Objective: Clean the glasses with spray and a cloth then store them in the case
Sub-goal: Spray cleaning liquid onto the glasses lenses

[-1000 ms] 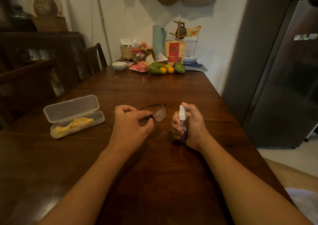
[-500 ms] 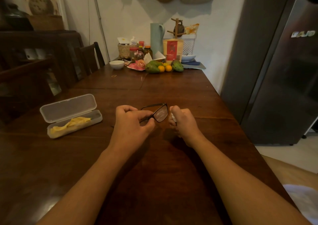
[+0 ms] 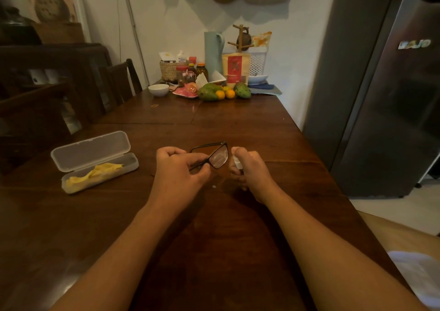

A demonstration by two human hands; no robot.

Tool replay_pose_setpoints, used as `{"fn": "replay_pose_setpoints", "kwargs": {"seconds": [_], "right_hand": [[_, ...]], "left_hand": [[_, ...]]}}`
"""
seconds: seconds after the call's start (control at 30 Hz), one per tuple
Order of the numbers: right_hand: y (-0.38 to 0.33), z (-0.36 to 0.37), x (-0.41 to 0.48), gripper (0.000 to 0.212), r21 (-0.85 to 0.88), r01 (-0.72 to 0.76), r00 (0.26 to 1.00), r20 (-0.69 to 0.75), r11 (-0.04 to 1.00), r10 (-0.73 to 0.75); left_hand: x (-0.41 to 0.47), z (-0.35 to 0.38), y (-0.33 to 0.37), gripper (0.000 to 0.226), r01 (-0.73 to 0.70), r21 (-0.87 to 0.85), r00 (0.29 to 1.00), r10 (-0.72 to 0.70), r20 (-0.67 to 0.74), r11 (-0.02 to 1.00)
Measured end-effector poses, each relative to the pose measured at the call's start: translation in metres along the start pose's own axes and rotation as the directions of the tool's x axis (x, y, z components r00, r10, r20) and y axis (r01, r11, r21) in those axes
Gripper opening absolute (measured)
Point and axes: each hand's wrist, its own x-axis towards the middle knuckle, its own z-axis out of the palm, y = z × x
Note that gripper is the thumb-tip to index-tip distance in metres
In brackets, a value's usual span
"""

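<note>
Spray bottle: a second ago it stood upright and apart from the frame; now it is tipped in just beside the lens, its white nozzle half hidden by fingers.
Glasses: held above the middle of the table. The near lens shows a whitish film it lacked earlier, probably fresh mist.
Left hand: pinches the frame by one arm near the hinge, much as before.
Right hand: curled round the bottle; whether a finger is pressing the pump I cannot tell.
Cloth: yellow, crumpled inside the open case, untouched.
Case: clear plastic, lid folded back, well to the left of both hands.
Table: dark wood, with a small pale drop just in front of the glasses.
Done so far: one lens looks sprayed, so the task is at an early stage.
Left to do: perhaps the other lens, then taking the cloth out, wiping, laying the glasses in the case and closing the lid.
</note>
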Motion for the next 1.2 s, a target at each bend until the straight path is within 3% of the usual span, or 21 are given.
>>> {"fn": "replay_pose_setpoints", "kwargs": {"seconds": [0.27,0.5,0.57,0.63,0.8,0.9,1.0,1.2], "right_hand": [[-0.006,0.007,0.001,0.044,-0.050,-0.039,0.993,0.109,0.998,0.044],[0.000,-0.001,0.001,0.051,0.068,-0.031,0.986,0.167,0.997,0.019],[0.001,-0.004,0.002,0.053,0.048,-0.054,0.984,0.172,0.997,0.045],[0.002,-0.006,0.002,0.055,0.067,-0.066,0.985,0.164,0.996,0.054],[0.003,-0.003,0.001,0.057,0.045,-0.038,0.983,0.179,0.998,0.030],[-0.001,0.008,0.000,0.059,-0.034,-0.036,0.979,0.200,0.999,0.042],[-0.004,0.019,-0.003,0.062,-0.071,-0.013,0.974,0.224,0.997,0.029],[-0.006,0.029,-0.003,0.056,-0.076,0.032,0.981,0.192,0.997,-0.017]], "left_hand": [[0.001,0.000,-0.001,0.027,-0.024,0.005,1.000,0.024,0.012,1.000],[0.006,-0.007,0.000,0.018,-0.049,0.005,0.999,0.049,0.024,0.999],[0.007,-0.009,0.000,0.012,-0.002,-0.025,0.999,0.003,0.043,1.000],[0.009,-0.010,-0.002,0.010,0.149,-0.072,0.984,-0.141,0.109,0.986],[0.016,-0.019,-0.010,0.010,0.419,-0.273,0.907,-0.385,0.173,0.866],[0.013,-0.023,-0.009,0.010,0.529,-0.524,0.847,-0.456,0.273,0.667],[0.014,-0.025,-0.012,0.009,0.561,-0.600,0.825,-0.445,0.348,0.571],[0.013,-0.020,-0.009,0.009,0.541,-0.702,0.831,-0.423,0.360,0.464]]}}
